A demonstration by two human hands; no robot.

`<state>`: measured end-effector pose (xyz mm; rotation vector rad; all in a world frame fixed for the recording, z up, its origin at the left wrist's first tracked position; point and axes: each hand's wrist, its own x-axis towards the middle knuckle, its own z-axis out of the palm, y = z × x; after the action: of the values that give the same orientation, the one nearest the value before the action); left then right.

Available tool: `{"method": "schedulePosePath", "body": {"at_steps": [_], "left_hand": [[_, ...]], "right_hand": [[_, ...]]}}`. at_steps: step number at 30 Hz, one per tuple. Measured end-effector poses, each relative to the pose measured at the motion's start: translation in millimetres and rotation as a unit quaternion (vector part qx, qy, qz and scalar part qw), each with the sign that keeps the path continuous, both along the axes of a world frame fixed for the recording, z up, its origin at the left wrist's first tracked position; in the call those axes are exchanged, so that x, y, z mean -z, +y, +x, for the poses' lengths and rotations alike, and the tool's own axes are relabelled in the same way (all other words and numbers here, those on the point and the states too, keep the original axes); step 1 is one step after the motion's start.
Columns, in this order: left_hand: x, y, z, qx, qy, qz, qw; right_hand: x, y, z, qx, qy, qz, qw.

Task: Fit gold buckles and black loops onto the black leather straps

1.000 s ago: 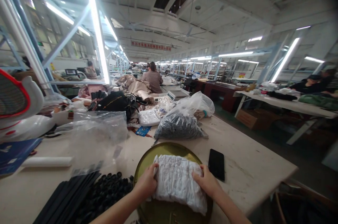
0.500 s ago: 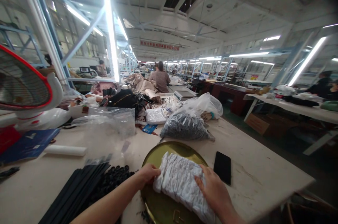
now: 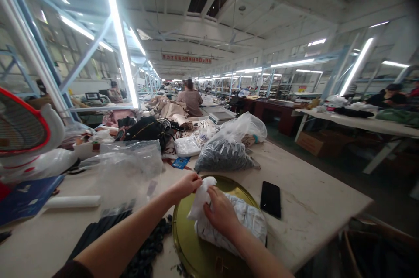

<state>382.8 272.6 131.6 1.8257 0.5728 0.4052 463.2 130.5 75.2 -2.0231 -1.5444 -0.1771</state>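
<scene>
A crinkled white bundle of soft, cloth-like material (image 3: 248, 217) lies on a round gold-coloured metal tray (image 3: 185, 243). From its left end a white flap (image 3: 198, 204) stands up, lifted off the rest. My left hand (image 3: 189, 184) is closed in a pinch at the top of this flap, near the tray's far rim. Against the flap's right side, my right hand (image 3: 222, 210) grips it between thumb and bent fingers, above the bundle. Part of the bundle is hidden behind my right hand and forearm.
Black strips (image 3: 94, 230) and small black rings (image 3: 153, 243) lie left of the tray. A black phone (image 3: 270, 199) rests to its right. Behind stand a clear bag of dark pieces (image 3: 225, 151) and a clear plastic sheet (image 3: 127, 173). A fan (image 3: 22, 121) is at far left.
My left hand has moved up and away with the end of the white material, raising a flap. My right hand has shifted left from the bundle's right side onto that flap.
</scene>
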Motion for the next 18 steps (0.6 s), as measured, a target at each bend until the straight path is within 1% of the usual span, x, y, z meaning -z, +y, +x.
{"method": "schedulePosePath", "body": {"at_steps": [3,7,13,16,18], "left_hand": [[-13.4,-2.1,7.5,0.006,-0.036,-0.023,0.999],[-28.8,-1.0,7.2,0.004,-0.086,-0.065,0.994],[-53.8,-3.4,2.8,0.007,-0.147,-0.112,0.983],[-66.7,-6.5,4.3,0.011,-0.168,-0.111,0.980],[-72.1,-7.5,5.2,0.016,-0.167,-0.102,0.981]], "right_hand": [[-1.8,14.1,-3.6,-0.026,-0.016,0.002,1.000],[0.4,25.8,5.8,-0.052,-0.027,-0.022,0.998],[5.3,24.9,25.3,-0.063,-0.020,-0.045,0.997],[11.7,23.2,30.1,-0.052,-0.002,-0.054,0.997],[15.2,23.4,32.0,-0.038,0.012,-0.047,0.998]]}}
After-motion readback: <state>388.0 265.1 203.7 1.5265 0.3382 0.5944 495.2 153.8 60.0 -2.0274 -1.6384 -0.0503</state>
